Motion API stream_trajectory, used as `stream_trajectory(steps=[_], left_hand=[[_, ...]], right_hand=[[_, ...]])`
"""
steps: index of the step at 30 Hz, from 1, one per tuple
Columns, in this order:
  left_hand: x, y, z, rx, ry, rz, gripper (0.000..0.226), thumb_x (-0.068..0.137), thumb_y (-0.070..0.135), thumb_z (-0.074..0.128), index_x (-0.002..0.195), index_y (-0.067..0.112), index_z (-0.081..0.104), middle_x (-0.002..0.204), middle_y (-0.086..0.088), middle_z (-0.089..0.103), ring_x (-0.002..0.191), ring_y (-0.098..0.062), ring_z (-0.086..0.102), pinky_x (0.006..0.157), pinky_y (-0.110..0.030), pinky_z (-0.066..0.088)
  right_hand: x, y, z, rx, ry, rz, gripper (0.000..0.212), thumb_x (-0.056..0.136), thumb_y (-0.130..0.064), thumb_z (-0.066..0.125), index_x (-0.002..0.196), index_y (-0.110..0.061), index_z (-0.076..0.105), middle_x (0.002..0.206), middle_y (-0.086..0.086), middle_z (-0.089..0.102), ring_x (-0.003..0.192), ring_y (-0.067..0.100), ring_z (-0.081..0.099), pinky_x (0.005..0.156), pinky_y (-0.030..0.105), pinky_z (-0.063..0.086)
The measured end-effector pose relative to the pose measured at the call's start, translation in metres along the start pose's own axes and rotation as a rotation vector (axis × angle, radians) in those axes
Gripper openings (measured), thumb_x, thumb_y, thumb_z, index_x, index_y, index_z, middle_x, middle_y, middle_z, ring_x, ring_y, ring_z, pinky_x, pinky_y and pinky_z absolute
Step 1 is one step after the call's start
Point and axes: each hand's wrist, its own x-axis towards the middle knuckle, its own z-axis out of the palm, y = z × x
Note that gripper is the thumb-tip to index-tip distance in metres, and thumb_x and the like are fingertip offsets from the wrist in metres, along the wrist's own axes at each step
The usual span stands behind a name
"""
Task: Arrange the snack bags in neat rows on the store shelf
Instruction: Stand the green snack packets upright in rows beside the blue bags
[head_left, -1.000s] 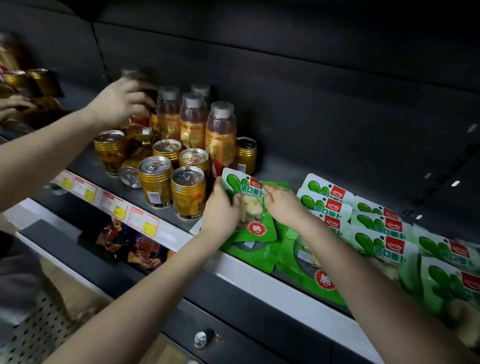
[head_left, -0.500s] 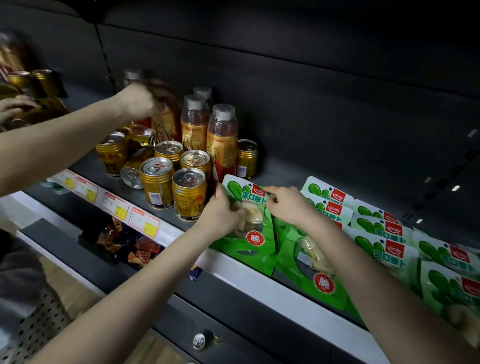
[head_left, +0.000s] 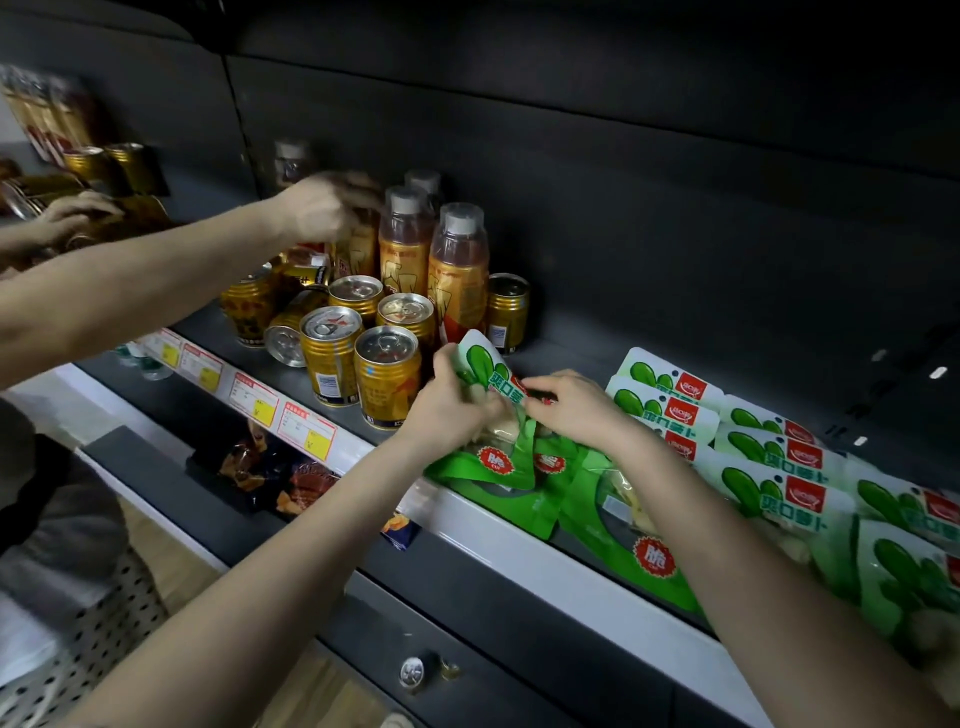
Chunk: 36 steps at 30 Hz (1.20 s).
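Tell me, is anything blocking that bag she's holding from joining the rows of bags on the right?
Nothing visible does. Both hands, left and right, hold the bag, and the rows lie just right of it.

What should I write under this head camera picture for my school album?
Both hands, left hand and right hand, hold a green snack bag beside gold cans on the store shelf.

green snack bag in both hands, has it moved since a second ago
Yes. The green and white snack bag held by the left hand and right hand has tipped up and toward the gold cans; earlier it lay flatter.
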Motion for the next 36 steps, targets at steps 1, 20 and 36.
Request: stream_trajectory(steps=[1, 20, 36], left_hand=[[0.0, 0.0, 0.002, 0.008, 0.005, 0.023, 0.085, 0.081, 0.026, 0.069, 0.143, 0.02, 0.011, 0.119, -0.004, 0.056, 0.098, -0.017, 0.057, 0.083, -0.026, 0.047], [-0.029, -0.02, 0.006, 0.375, 0.025, 0.124, 0.095, 0.081, 0.052, 0.059, 0.149, 0.019, 0.002, 0.134, -0.016, 0.048, 0.122, -0.033, 0.046, 0.101, -0.041, 0.04], [-0.029, -0.01, 0.012, 0.389, 0.097, 0.038, 0.077, 0.08, 0.049, 0.06, 0.142, 0.029, 0.02, 0.126, -0.022, 0.048, 0.119, -0.04, 0.042, 0.103, -0.044, 0.035]], right_hand=[[0.001, 0.001, 0.002, -0.014, -0.011, 0.005, 0.043, 0.094, -0.037, 0.049, 0.137, -0.032, 0.048, 0.147, 0.015, 0.037, 0.135, 0.026, 0.036, 0.108, 0.036, 0.033], [-0.031, -0.011, -0.001, -0.071, -0.042, -0.088, 0.046, 0.093, -0.031, 0.05, 0.139, -0.026, 0.047, 0.139, 0.001, 0.052, 0.123, 0.022, 0.05, 0.096, 0.028, 0.04], [-0.054, -0.019, 0.015, -0.233, 0.003, -0.118, 0.041, 0.091, -0.035, 0.046, 0.13, -0.024, 0.051, 0.133, 0.004, 0.055, 0.12, 0.033, 0.049, 0.087, 0.033, 0.041]])
